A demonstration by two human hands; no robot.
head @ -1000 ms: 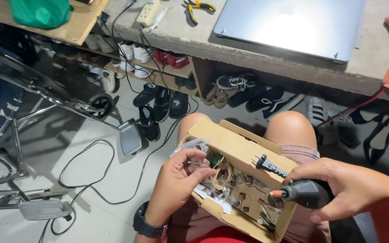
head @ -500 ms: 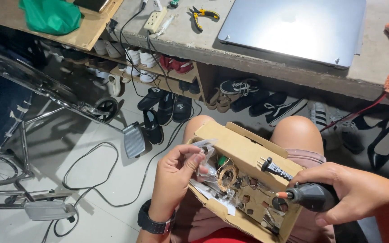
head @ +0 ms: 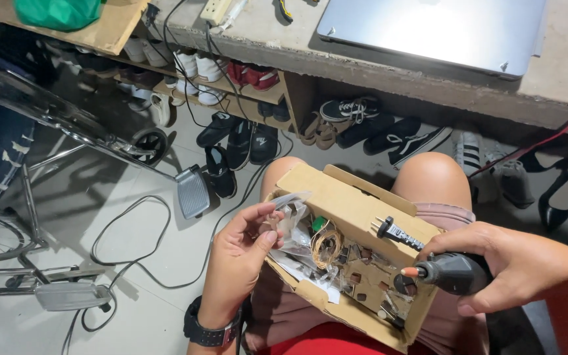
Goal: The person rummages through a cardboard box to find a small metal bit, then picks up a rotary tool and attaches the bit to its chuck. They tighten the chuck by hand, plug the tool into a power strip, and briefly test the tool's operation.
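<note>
With the cardboard box (head: 356, 204) steadied on the lap, the left hand (head: 241, 253) pinches clear packets (head: 288, 210) inside while the right hand (head: 514, 263) grips a rotary tool (head: 451, 273) clear.

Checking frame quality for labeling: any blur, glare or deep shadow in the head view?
Head view: sharp overall, left hand and right hand crisp; soft glare on the laptop lid; shoes under the bench sit in shadow; small parts in the cardboard box are hard to tell apart.
</note>
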